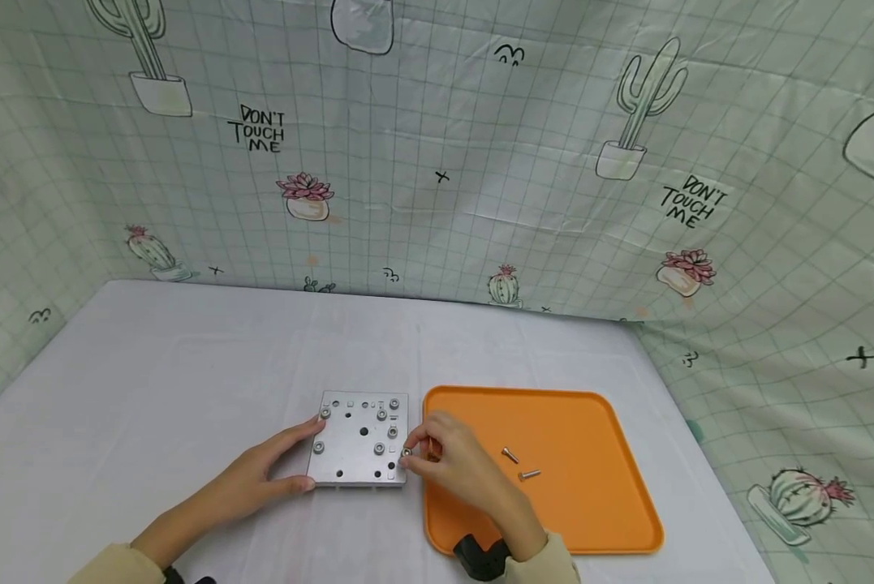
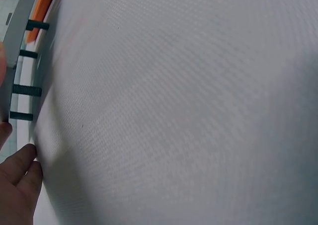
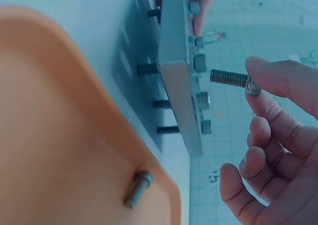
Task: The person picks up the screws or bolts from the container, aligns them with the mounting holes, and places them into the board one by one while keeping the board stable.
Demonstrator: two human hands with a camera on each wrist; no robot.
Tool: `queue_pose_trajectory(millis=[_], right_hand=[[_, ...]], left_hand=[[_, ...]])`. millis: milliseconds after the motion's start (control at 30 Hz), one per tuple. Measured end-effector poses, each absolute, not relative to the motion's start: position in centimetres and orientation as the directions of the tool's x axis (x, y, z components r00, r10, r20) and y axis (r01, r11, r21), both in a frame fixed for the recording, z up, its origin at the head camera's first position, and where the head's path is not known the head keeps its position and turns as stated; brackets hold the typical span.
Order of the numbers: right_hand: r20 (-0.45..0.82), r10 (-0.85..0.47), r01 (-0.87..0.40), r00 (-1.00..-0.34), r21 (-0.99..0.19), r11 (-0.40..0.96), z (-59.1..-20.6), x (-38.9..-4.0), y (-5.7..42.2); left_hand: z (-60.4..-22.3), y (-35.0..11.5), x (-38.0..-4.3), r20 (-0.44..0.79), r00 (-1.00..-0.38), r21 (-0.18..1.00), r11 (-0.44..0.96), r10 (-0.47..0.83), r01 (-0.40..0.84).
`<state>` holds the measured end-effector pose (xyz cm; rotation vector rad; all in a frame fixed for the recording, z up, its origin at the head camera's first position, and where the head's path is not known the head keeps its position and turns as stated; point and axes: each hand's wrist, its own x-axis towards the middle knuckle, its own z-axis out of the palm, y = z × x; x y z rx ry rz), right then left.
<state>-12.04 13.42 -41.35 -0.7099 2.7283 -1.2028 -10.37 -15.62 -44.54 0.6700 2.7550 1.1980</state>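
A square silver metal plate (image 1: 349, 454) with several holes lies on the white table. Several socket head screws stand in it; in the right wrist view their threaded ends (image 3: 147, 69) stick out beneath. My left hand (image 1: 243, 483) holds the plate at its left side, thumb by the near left corner and fingers by the far left one. Thumb and index finger of my right hand (image 3: 283, 106) pinch a screw (image 3: 228, 78) by its head, threads pointing at the plate. That screw is just above the plate's right edge, apart from it.
An orange tray (image 1: 553, 519) lies right of the plate, under my right forearm. Two loose screws, one farther back (image 1: 510, 455) and one nearer (image 1: 529, 474), lie in it. A patterned cloth (image 1: 444, 227) hangs behind the table and along both sides.
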Motion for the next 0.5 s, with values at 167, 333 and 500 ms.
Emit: queue_pose_trajectory(millis=[167,333,500], right_hand=[[0.108,-0.458,-0.390,-0.882,-0.712,0.584,-41.45,-12.12,12.92],[0.113,-0.472,-0.410,-0.874,-0.692,0.594,-41.57,-12.23,12.67],[0.096,-0.485,-0.413,-0.869,-0.680,0.605,-41.82,-12.35,12.49]], left_hand=[[-44.39,-15.54,-10.42,0.119,-0.900,0.706,0.601,0.419,0.374],[-44.29,-15.49,-10.40,0.111,-0.902,0.705,0.606,0.418,0.368],[-44.37,-15.51,-10.40,0.108,-0.902,0.714,0.598,0.419,0.363]])
